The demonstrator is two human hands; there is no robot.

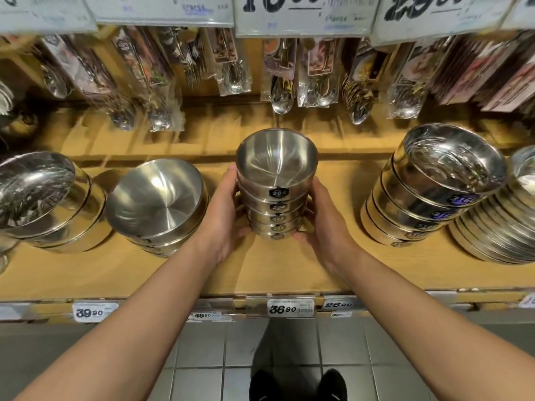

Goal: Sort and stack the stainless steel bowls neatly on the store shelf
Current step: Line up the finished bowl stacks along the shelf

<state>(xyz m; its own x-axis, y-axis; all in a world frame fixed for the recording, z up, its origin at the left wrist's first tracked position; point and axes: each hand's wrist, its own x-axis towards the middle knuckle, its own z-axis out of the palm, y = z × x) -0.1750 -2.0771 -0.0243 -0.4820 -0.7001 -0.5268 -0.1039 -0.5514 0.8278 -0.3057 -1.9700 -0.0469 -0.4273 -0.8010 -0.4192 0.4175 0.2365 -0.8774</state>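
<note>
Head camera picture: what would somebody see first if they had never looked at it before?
First, the tall stack of small bowls in the middle of the wooden shelf, held from both sides by the left hand and the right hand. Next, the shiny bowl stacks on either side: a wide stack to the left and a leaning stack to the right.

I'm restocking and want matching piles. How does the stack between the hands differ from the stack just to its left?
The held stack has narrower bowls than the left stack. The held stack is taller, with about five labelled bowls; the left stack is lower. The left hand and right hand grip the held stack; the left stack is untouched. Both are brushed steel, nested, opening upward.
</note>
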